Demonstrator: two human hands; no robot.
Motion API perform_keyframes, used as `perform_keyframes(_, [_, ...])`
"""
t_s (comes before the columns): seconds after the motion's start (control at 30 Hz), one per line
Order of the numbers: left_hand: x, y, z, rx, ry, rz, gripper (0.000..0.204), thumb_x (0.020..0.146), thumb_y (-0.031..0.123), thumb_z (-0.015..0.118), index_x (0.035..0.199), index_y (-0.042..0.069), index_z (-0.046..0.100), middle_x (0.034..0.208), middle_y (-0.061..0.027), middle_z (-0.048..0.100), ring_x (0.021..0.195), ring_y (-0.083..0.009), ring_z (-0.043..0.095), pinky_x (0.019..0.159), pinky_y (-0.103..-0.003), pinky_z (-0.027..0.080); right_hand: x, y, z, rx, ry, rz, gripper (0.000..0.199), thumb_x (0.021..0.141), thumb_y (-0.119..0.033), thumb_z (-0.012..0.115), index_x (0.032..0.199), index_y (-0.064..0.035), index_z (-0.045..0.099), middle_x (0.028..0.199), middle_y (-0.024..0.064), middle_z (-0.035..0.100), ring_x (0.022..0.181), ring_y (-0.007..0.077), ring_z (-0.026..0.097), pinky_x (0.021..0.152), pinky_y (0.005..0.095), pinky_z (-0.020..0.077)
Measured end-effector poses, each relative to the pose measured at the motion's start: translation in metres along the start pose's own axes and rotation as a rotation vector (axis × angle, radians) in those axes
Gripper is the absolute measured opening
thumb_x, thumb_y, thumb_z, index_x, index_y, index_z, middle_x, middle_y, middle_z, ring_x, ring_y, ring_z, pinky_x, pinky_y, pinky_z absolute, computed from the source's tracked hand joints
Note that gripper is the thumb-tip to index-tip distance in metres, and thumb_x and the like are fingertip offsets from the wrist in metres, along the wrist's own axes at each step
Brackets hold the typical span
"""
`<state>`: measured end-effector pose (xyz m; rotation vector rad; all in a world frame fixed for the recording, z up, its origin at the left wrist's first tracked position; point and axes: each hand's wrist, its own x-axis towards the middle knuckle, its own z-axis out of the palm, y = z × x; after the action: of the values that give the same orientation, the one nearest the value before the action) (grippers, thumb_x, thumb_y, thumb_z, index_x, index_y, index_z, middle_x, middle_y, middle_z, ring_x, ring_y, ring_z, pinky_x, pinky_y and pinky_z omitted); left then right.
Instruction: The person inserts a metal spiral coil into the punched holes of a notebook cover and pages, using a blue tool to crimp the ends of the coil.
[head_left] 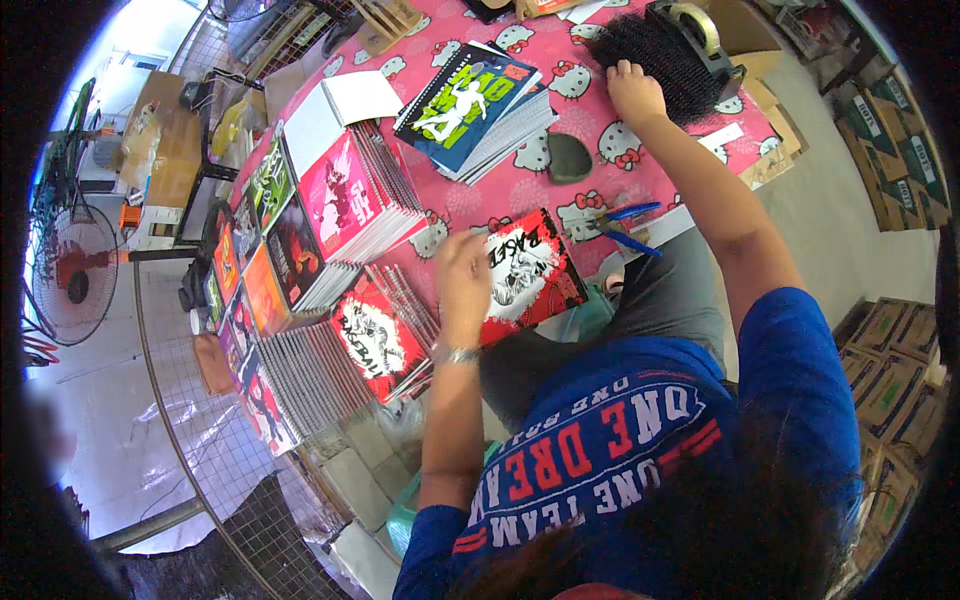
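A red, black and white notebook (530, 275) lies at the table's near edge, in front of my lap. My left hand (463, 280) is at its left edge, the fingers bent and smeared by motion, so their grip is unclear. At the far right, my right hand (636, 93) reaches to a heap of black spiral binding coils (660, 70). Its fingers are curled together at the heap's left edge; any single coil between them is too fine to make out. Blue-handled pliers (628, 228) lie right of the notebook. A dark grey oval dish (570, 159) stands beyond it.
Stacked spiral notebooks (345, 195) fill the table's left side, with a red stack (380, 330) nearest my left forearm. A dark blue notebook (465, 105) tops a pile farther back. A tape dispenser (700, 35) stands behind the coils. Pink patterned cloth (480, 205) covers the table.
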<state>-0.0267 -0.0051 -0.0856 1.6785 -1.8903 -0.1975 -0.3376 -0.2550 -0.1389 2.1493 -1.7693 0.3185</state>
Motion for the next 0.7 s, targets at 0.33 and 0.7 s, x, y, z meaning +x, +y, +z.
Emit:
perform_keyframes(0.33, [0.019, 0.007, 0.029, -0.180, -0.075, -0.040, 0.017, 0.084, 0.004, 0.060, 0.100, 0.000, 0.062, 0.099, -0.0179, 0.063, 0.094, -0.0381, 0.058, 0.084, -0.045, 0.046, 0.008, 0.014, -0.012, -0.096, -0.085, -0.205, 0.017, 0.085, -0.018, 0.057, 0.091, -0.0057, 0.066, 0.098, 0.0115, 0.065, 0.091, 0.0283, 0.066, 0.075, 0.0430, 0.0532])
perform_keyframes(0.7, [-0.013, 0.056, -0.060, 0.028, -0.093, 0.214, 0.014, 0.085, 0.007, 0.057, 0.099, 0.005, 0.060, 0.102, -0.0105, 0.063, 0.101, -0.0309, 0.055, 0.090, -0.044, 0.039, -0.091, -0.037, -0.157, 1.310, -0.194, -0.459, 0.043, 0.078, 0.004, 0.053, 0.117, -0.0061, 0.065, 0.104, 0.0132, 0.059, 0.108, 0.0300, 0.054, 0.096, 0.0426, 0.0407])
